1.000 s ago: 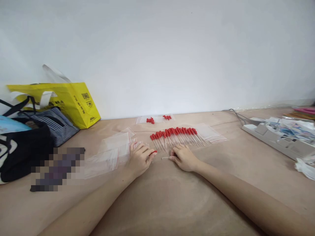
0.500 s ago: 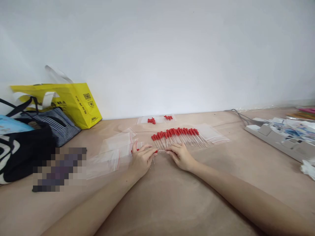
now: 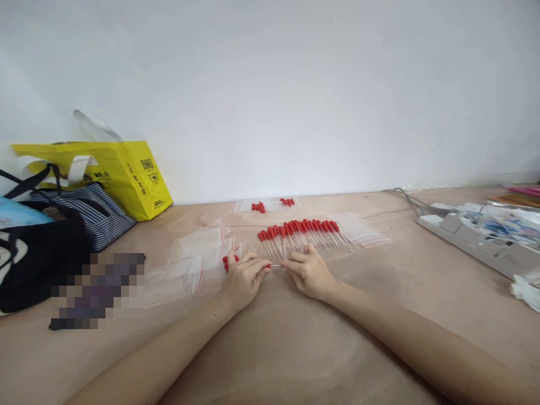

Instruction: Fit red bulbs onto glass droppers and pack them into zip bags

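Observation:
My left hand (image 3: 245, 278) is closed, pinching a red rubber dropper bulb (image 3: 267, 266) between thumb and fingertips. Facing it, the closed fingers of my right hand (image 3: 312, 274) grip a thin clear dropper tube (image 3: 276, 266), which lies level between the two hands. Whether the tube's end is inside the bulb is hidden by my fingers. Just beyond my hands, a row of clear droppers with red bulbs (image 3: 301, 228) lies side by side, bulbs pointing away from me. Some loose red bulbs (image 3: 226, 262) show behind my left hand.
Clear zip bags (image 3: 177, 278) overlap on the left, and another bag (image 3: 363, 229) lies right of the row. More red bulbs (image 3: 258, 207) sit on a bag by the wall. A yellow bag (image 3: 139, 180) stands left; a white power strip (image 3: 464, 242) lies right.
My hands have come slightly nearer me, with bulb and tube now in line. A thin tube visible below my left hand earlier no longer shows. The view has shifted slightly.

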A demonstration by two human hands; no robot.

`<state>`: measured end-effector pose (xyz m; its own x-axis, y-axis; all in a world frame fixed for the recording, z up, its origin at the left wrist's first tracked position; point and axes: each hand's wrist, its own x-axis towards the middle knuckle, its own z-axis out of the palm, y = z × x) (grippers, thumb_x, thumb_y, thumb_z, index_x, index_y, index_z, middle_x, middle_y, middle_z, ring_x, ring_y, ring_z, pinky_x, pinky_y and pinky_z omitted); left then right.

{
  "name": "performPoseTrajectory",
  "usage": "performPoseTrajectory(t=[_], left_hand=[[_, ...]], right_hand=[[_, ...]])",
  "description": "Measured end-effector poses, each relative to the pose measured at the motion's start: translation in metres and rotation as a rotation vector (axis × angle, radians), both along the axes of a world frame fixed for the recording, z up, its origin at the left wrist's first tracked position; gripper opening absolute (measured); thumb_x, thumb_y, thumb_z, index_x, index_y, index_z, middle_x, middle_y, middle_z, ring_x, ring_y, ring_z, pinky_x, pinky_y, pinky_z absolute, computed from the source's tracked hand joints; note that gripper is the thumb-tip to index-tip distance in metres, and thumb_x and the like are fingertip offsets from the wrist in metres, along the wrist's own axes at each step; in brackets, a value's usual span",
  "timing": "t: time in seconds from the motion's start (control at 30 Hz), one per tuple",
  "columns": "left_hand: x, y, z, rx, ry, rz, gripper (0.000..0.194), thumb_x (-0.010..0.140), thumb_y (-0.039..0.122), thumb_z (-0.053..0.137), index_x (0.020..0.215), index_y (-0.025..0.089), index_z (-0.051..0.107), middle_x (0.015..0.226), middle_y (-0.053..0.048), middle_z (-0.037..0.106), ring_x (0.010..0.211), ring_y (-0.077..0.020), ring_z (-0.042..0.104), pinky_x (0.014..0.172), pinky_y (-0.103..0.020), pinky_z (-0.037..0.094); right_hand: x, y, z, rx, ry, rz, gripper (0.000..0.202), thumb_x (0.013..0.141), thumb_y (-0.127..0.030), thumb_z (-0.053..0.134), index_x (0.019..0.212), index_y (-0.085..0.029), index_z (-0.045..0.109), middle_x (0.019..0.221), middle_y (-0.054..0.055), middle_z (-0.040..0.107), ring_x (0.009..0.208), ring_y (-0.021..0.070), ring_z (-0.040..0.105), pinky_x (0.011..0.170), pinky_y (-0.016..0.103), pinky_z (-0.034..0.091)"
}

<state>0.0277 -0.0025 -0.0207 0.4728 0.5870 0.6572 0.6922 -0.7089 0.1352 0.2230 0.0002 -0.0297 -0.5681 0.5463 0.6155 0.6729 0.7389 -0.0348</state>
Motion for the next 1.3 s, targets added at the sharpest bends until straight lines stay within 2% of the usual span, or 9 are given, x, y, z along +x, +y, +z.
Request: performPoseTrajectory(t=[0.3, 0.63, 0.77, 0.87, 0.97, 1.1, 1.2, 1.3], left_hand=[[0.003, -0.004, 0.002, 0.036, 0.058, -0.042, 0.016, 0.084, 0.021, 0.045, 0.078, 0.021, 0.059, 0.071, 0.005, 0.068, 0.072, -0.0144, 0.058, 0.099, -0.047, 0.01], [0.005, -0.005, 0.003, 0.048, 0.031, -0.072, 0.019, 0.085, 0.023, 0.043, 0.075, 0.02, 0.059, 0.068, 0.004, 0.067, 0.071, -0.0145, 0.058, 0.099, -0.045, 0.012], [0.006, -0.005, 0.005, 0.054, 0.031, -0.036, 0.02, 0.085, 0.024, 0.044, 0.074, 0.021, 0.06, 0.069, 0.004, 0.068, 0.07, -0.0139, 0.059, 0.099, -0.046, 0.01], [0.005, -0.002, 0.007, 0.099, 0.005, 0.01, 0.019, 0.085, 0.028, 0.045, 0.076, 0.023, 0.061, 0.071, 0.005, 0.069, 0.072, -0.0149, 0.06, 0.1, -0.048, 0.006], [0.003, 0.0, 0.007, 0.161, -0.012, 0.024, 0.018, 0.085, 0.03, 0.047, 0.078, 0.025, 0.062, 0.069, 0.006, 0.069, 0.075, -0.0161, 0.06, 0.101, -0.05, 0.002], [0.0, 0.002, 0.005, 0.167, 0.015, 0.028, 0.016, 0.084, 0.032, 0.048, 0.081, 0.026, 0.062, 0.069, 0.005, 0.069, 0.077, -0.0168, 0.06, 0.101, -0.051, -0.001], [-0.002, 0.001, 0.004, 0.127, 0.053, 0.037, 0.017, 0.083, 0.034, 0.048, 0.081, 0.026, 0.063, 0.07, 0.004, 0.069, 0.079, -0.0177, 0.059, 0.101, -0.051, -0.001], [-0.001, -0.001, 0.005, 0.092, 0.057, 0.035, 0.016, 0.083, 0.033, 0.049, 0.077, 0.025, 0.062, 0.069, 0.004, 0.069, 0.078, -0.0171, 0.059, 0.101, -0.051, 0.001]], right_hand=[[0.0, -0.001, 0.002, 0.058, -0.075, 0.023, 0.021, 0.078, -0.009, 0.04, 0.076, -0.015, 0.06, 0.062, 0.0, 0.055, 0.054, 0.0091, 0.036, 0.062, 0.03, 0.015], [-0.008, -0.002, 0.001, -0.246, 0.066, 0.053, 0.021, 0.084, -0.017, 0.04, 0.08, -0.017, 0.061, 0.065, -0.001, 0.057, 0.059, 0.0093, 0.045, 0.064, 0.026, 0.018], [-0.009, 0.0, 0.004, -0.303, 0.077, 0.051, 0.02, 0.086, -0.018, 0.041, 0.082, -0.018, 0.061, 0.07, -0.001, 0.06, 0.063, 0.0101, 0.049, 0.064, 0.026, 0.02], [-0.005, 0.003, 0.004, -0.241, 0.063, 0.037, 0.019, 0.087, -0.022, 0.042, 0.086, -0.019, 0.061, 0.075, 0.0, 0.062, 0.068, 0.0108, 0.05, 0.066, 0.026, 0.021], [0.001, 0.005, 0.003, -0.053, 0.01, 0.003, 0.017, 0.085, -0.027, 0.046, 0.086, -0.019, 0.062, 0.073, 0.0, 0.062, 0.071, 0.0124, 0.049, 0.07, 0.029, 0.022], [0.009, 0.004, 0.0, 0.17, -0.019, -0.047, 0.018, 0.085, -0.023, 0.045, 0.08, -0.02, 0.062, 0.066, 0.0, 0.06, 0.07, 0.0127, 0.045, 0.079, 0.034, 0.021], [0.01, 0.002, -0.001, 0.24, -0.02, -0.067, 0.019, 0.085, -0.022, 0.044, 0.079, -0.019, 0.062, 0.064, 0.0, 0.059, 0.07, 0.0127, 0.044, 0.083, 0.035, 0.02], [0.008, 0.0, -0.001, 0.229, 0.007, -0.069, 0.02, 0.085, -0.023, 0.043, 0.079, -0.02, 0.061, 0.064, -0.001, 0.059, 0.071, 0.0128, 0.045, 0.087, 0.037, 0.018]])
